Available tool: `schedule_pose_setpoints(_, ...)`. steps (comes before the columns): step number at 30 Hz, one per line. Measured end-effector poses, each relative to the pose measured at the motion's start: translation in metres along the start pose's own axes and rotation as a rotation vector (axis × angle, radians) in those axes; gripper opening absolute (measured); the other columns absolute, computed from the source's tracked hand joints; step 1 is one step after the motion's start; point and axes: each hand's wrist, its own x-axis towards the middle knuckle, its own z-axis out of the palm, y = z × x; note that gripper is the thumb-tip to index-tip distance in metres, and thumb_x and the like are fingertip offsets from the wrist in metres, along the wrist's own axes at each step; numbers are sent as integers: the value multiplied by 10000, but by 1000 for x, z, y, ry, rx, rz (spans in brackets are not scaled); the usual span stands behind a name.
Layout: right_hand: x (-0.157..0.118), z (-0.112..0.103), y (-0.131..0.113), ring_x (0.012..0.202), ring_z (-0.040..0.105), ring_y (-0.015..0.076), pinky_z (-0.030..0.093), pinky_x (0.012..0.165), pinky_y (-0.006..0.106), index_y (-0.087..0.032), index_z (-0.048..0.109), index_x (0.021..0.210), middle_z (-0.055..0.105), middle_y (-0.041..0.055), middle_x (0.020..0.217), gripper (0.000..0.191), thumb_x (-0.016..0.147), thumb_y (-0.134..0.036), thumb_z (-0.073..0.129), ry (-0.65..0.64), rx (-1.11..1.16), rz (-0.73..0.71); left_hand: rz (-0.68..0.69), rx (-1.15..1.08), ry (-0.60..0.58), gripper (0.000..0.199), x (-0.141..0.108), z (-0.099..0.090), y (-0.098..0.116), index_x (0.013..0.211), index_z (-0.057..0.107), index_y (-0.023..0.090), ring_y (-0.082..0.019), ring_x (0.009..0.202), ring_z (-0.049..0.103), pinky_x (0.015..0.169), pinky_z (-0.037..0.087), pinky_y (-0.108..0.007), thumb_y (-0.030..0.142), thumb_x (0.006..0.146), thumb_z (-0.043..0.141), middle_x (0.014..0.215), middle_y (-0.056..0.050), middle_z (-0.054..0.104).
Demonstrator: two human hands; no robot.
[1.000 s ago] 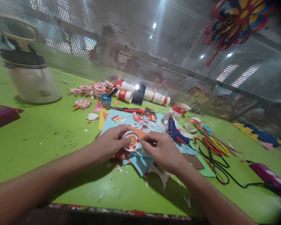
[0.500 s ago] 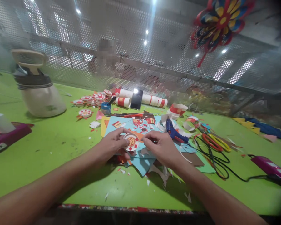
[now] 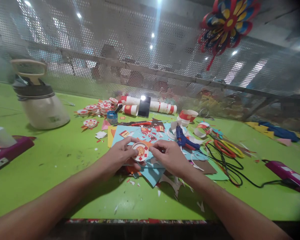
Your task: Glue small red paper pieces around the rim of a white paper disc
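Observation:
My left hand (image 3: 121, 154) grips a small round paper disc (image 3: 141, 152) by its left side, thumb on top. The disc has a white rim, red diamonds and an orange printed emblem in the middle. At its right edge, the thumb and forefinger of my right hand (image 3: 168, 156) are pinched together; whatever sits between them is too small to make out. Under both hands lie light blue paper sheets (image 3: 151, 176) strewn with red and white scraps. A blue glue gun (image 3: 186, 141) rests on the pile to the right of my right hand.
Finished-looking decorated discs (image 3: 105, 105) are heaped at back left, beside a blue-lidded jar (image 3: 112, 117). A phone (image 3: 144, 106) leans on paper cups (image 3: 162, 107). Cables (image 3: 223, 163) run to a purple power strip (image 3: 288, 175); a large sprayer bottle (image 3: 43, 111) stands left.
My right hand's pinched fingertips have come slightly closer to the disc's right edge. My left hand keeps its hold on the disc. The camera view has shifted a little.

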Motion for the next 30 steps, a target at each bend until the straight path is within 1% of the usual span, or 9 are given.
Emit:
schedule_pose_setpoints(5,0,1,-1,610,522,138,386,587,267,-139,683,672,652,18,646,214,841,-183,558,12,1,14,0,-23,-25,330,0,0,-1,1155,511,181,-168,552,699,567,555,-258,125,835,573,686,-24,667)
schedule_pose_setpoints(10,-1,1,-3,608,510,136,373,594,269,-140,680,659,644,20,649,201,827,-182,577,11,5,23,5,-47,-55,308,1,-2,-5,1126,543,191,-162,584,697,579,553,-260,161,825,604,754,-31,671)
schedule_pose_setpoints(14,-1,0,-2,641,530,145,382,620,276,-139,687,678,656,30,681,178,816,-173,580,1,46,57,10,-52,-85,320,2,-4,-6,1121,560,200,-147,561,680,568,535,-248,181,808,626,770,-31,675)
schedule_pose_setpoints(16,0,-1,0,653,549,148,396,623,275,-138,696,707,667,37,714,172,820,-189,577,-24,92,87,-5,-49,-95,351,1,-4,-5,1144,564,201,-135,529,660,534,507,-228,186,800,631,738,-28,673)
schedule_pose_setpoints(18,1,-2,0,619,553,141,398,583,266,-140,699,724,657,32,700,190,833,-227,571,-70,151,124,-23,-37,-101,392,-1,-4,-3,1180,567,203,-121,500,631,496,470,-210,198,794,634,714,-31,674)
schedule_pose_setpoints(22,3,-6,-1,485,487,108,378,496,243,-144,664,664,552,-14,527,268,856,-290,548,-179,267,193,-42,22,-98,429,-3,-4,1,1218,574,211,-100,485,571,469,420,-197,224,794,636,712,-43,678)
schedule_pose_setpoints(24,3,-7,-1,463,470,99,383,489,238,-147,651,646,533,-22,499,288,854,-322,558,-222,317,211,-34,47,-76,429,-3,-3,1,1216,569,222,-91,463,536,447,389,-189,228,793,637,668,-15,649)
schedule_pose_setpoints(27,4,-7,1,455,463,95,384,479,237,-151,658,675,554,-18,511,276,841,-359,585,-258,373,228,-6,53,-37,365,-3,-2,0,1140,559,225,-87,424,491,423,366,-193,220,782,634,600,36,584)
schedule_pose_setpoints(30,4,-5,4,451,457,93,375,472,237,-164,654,682,550,-27,505,259,820,-381,628,-279,427,231,39,40,-25,237,-2,-2,0,993,569,213,-96,458,499,460,419,-222,227,771,650,642,29,587)
